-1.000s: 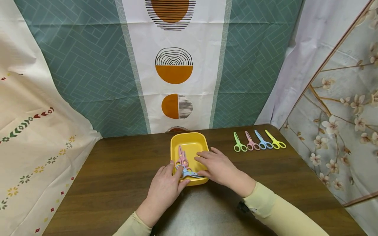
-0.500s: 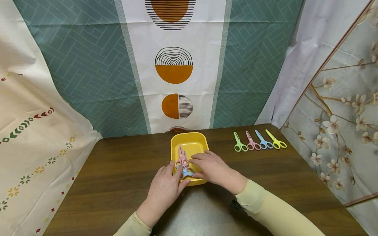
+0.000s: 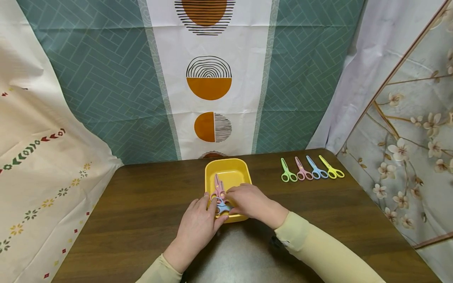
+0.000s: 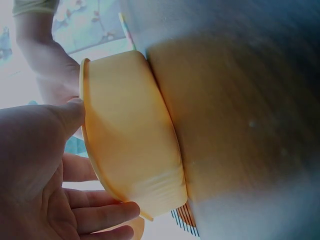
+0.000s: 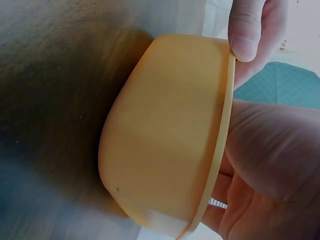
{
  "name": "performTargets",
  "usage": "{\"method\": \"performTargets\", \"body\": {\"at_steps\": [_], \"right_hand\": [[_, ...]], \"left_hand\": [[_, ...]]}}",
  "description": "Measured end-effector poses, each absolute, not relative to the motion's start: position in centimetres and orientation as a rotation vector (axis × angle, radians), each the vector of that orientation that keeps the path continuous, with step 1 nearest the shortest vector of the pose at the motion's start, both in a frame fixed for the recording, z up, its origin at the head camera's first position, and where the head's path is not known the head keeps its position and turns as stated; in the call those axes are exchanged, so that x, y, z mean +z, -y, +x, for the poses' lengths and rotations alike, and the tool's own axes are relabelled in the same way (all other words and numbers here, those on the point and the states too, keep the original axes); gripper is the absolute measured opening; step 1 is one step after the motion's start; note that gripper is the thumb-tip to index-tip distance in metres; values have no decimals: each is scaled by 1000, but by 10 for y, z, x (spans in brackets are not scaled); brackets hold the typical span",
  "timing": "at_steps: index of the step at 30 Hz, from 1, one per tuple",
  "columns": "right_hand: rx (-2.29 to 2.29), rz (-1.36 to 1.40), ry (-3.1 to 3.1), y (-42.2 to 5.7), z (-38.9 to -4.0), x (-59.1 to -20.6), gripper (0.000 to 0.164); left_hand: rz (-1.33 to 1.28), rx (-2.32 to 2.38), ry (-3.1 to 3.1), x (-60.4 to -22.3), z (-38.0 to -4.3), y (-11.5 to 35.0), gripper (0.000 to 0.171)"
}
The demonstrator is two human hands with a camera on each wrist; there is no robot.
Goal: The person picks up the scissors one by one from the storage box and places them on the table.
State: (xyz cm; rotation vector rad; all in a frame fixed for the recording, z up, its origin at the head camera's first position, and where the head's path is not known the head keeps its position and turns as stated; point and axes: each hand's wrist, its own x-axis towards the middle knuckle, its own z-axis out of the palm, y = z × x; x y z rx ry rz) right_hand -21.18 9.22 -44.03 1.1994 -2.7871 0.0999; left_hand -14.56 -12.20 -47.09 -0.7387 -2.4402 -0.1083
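A yellow plastic tray (image 3: 230,165) stands on the table with scissors in it. My left hand (image 3: 198,222) grips its near-left corner, thumb (image 4: 75,107) at the near rim and some fingers over the left side. Pink scissors (image 3: 217,184) lie along the tray's left part. Blue scissors (image 3: 223,207) lie across the near end, partly under my right hand. That right hand (image 3: 249,202) reaches over the near-right rim into the tray. Its thumb and fingers bend around the blue scissors' blade end. Fingertip contact is hidden, also behind the tray wall (image 5: 165,125) in the right wrist view.
On the far right of the brown table (image 3: 148,204), green scissors (image 3: 288,173), pink scissors (image 3: 303,171), blue scissors (image 3: 317,169) and yellow scissors (image 3: 332,169) lie in a row. Patterned cloth (image 3: 209,118) hangs behind the table; more cloth flanks both sides.
My right hand has moved left inside the tray, towards the blue scissors' handles, and its fingers have bent more. The left hand and the tray stay in place.
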Motion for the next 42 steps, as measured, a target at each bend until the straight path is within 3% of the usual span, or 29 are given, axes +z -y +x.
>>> {"method": "performTargets", "body": {"at_steps": [10,28,42], "right_hand": [[66,1208,2817,-84,-216,-441,39],[46,1100,2938,-74,-222,-449,23],[16,1100,2947,-73,-219,-447,22]], "left_hand": [[-737,-94,2447,-469,-144,122,66],[-742,-94,2448,-470,-145,122,65],[-745,-100,2429,-472,-145,123,67]]}}
